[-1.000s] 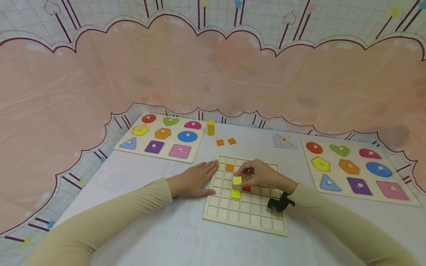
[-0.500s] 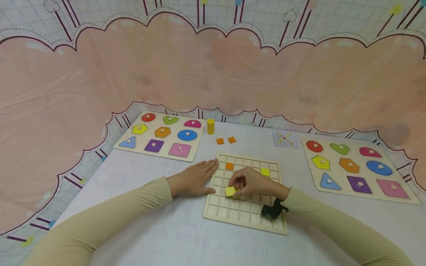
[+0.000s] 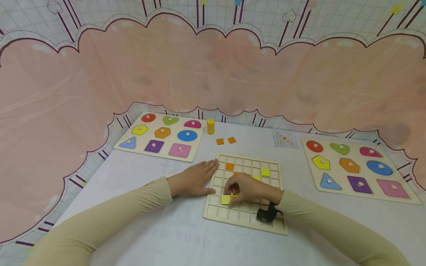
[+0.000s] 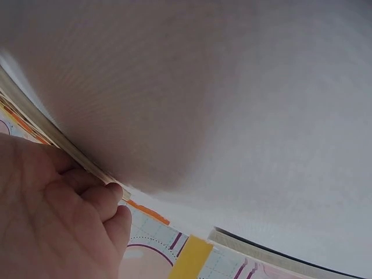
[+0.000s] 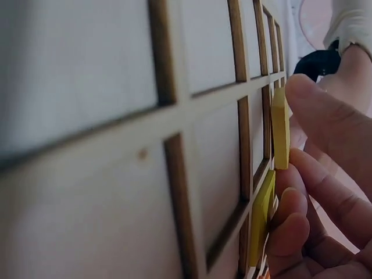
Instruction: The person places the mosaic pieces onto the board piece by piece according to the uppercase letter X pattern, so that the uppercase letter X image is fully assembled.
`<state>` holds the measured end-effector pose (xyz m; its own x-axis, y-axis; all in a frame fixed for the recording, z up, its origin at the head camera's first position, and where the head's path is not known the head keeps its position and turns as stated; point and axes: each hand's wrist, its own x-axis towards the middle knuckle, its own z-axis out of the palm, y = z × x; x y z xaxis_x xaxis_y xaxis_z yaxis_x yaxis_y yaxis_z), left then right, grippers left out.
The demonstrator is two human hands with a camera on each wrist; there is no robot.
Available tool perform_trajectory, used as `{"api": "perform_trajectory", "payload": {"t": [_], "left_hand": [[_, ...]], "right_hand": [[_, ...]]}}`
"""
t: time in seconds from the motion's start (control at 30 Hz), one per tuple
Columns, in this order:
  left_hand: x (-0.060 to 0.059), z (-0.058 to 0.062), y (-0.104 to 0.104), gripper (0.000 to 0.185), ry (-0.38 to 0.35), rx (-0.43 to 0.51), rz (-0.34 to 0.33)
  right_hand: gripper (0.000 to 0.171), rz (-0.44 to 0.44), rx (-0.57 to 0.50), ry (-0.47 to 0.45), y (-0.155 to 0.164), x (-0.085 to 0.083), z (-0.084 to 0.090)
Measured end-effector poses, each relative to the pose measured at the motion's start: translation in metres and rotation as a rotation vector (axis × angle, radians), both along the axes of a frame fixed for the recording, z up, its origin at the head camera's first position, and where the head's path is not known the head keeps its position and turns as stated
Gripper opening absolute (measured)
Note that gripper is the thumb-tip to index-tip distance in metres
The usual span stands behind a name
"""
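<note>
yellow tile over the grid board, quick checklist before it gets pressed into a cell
1. Right hand has the yellow tile pinched: ok, fingertips hold its edge in the right wrist view.
2. Tile lined up with a cell: cannot tell, it sits over the grid board's lower left cells, but it stands tilted off the board in the right wrist view.
3. Target cell free: cannot tell, the tile covers it.
4. Neighbouring yellow tile seated: not ok, one edge looks lifted against the fingers.
5. Left hand steadying the board: ok, it lies flat at the left edge.
6. Loose orange tiles out of the way: ok, they lie beyond the board.
</note>
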<state>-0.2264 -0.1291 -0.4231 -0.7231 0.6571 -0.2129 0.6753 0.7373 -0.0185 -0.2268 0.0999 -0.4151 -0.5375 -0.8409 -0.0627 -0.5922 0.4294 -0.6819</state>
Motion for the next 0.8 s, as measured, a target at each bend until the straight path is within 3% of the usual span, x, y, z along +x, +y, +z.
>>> {"api": "perform_trajectory", "payload": {"t": [0.8], "left_hand": [[-0.0003,0.0006,-0.0001,0.087,-0.003,0.001,0.001]], "right_hand": [[0.012,0.038,0.039,-0.015,-0.0060,-0.0018,0.0035]]}}
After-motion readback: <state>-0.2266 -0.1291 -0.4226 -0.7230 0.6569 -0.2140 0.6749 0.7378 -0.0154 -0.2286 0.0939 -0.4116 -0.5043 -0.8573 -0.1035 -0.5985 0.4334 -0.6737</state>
